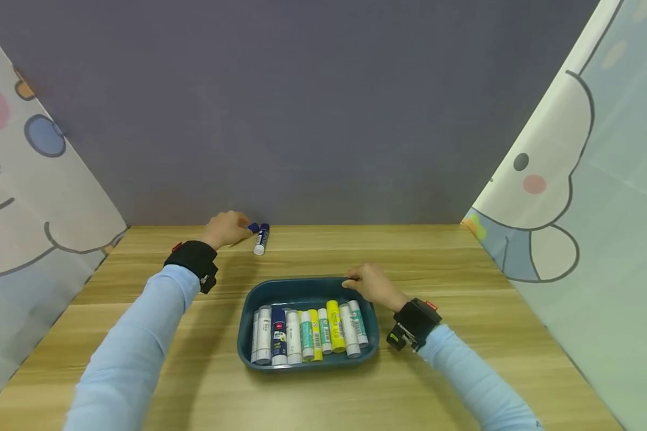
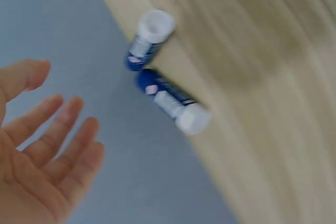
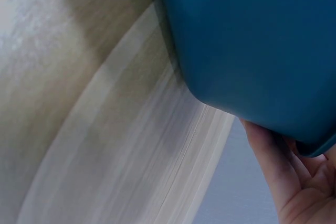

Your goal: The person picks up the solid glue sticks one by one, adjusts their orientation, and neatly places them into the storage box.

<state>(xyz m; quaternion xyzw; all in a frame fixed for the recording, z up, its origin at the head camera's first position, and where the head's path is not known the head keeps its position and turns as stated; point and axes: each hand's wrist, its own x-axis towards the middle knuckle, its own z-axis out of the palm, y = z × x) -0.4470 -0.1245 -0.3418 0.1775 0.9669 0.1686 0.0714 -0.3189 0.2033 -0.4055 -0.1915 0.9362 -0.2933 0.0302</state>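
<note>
At the far edge of the table, my left hand (image 1: 228,228) is beside two blue-and-white glue sticks. One glue stick (image 1: 261,239) lies fully in sight, while the other glue stick (image 1: 253,227) is partly covered by the hand in the head view. The left wrist view, slightly blurred, has the fingers (image 2: 79,140) spread loosely, apart from both sticks. My right hand (image 1: 374,286) grips the rim of a dark teal tray (image 1: 241,332) at its back right corner, thumb and fingers on either side. Several glue sticks (image 1: 293,335) lie in a row inside.
The tray rests on a wood-grain table (image 1: 437,383). A grey panel (image 1: 313,120) rises behind the far edge. Cartoon-printed sheets (image 1: 614,335) border both sides.
</note>
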